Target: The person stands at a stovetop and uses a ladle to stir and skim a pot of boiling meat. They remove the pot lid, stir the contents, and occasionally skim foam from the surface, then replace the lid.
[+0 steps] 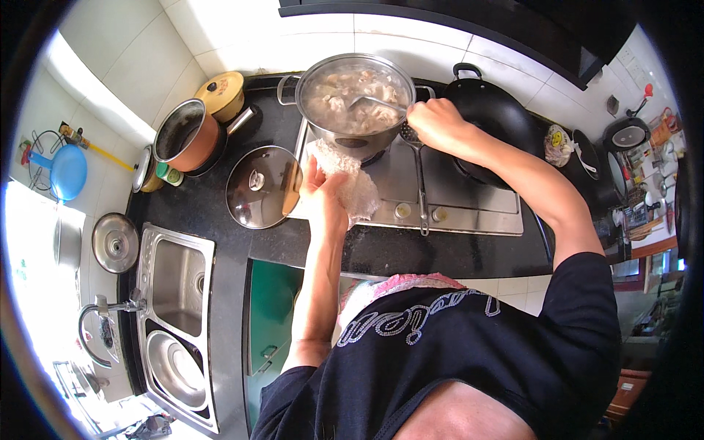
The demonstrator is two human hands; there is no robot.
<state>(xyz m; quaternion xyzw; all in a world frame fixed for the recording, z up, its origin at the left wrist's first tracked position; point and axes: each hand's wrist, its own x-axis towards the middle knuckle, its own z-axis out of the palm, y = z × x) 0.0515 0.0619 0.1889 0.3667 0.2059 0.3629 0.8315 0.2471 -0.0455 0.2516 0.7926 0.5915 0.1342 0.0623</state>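
A large stainless steel pot (357,136) stands on the left burner of the gas stove, full of cloudy liquid and pale pieces that look like meat. My right hand (437,122) is closed on the handle of a metal ladle or spoon (379,101), whose bowl dips into the pot. In front of the pot, my left hand (324,190) grips a whitish, crinkled, net-like cloth or mesh (352,190); its exact material is unclear. A slotted metal skimmer (421,181) lies on the stovetop below my right hand. A glass lid (264,187) rests on the counter to the left.
A black wok (489,110) occupies the right burner. Left of the stove are a copper-coloured saucepan (190,144), a yellow lidded pot (230,104) and a green-capped jar (169,174). A double sink (176,280) with a metal basin (175,368) lies at left. A dark range hood (467,22) hangs above.
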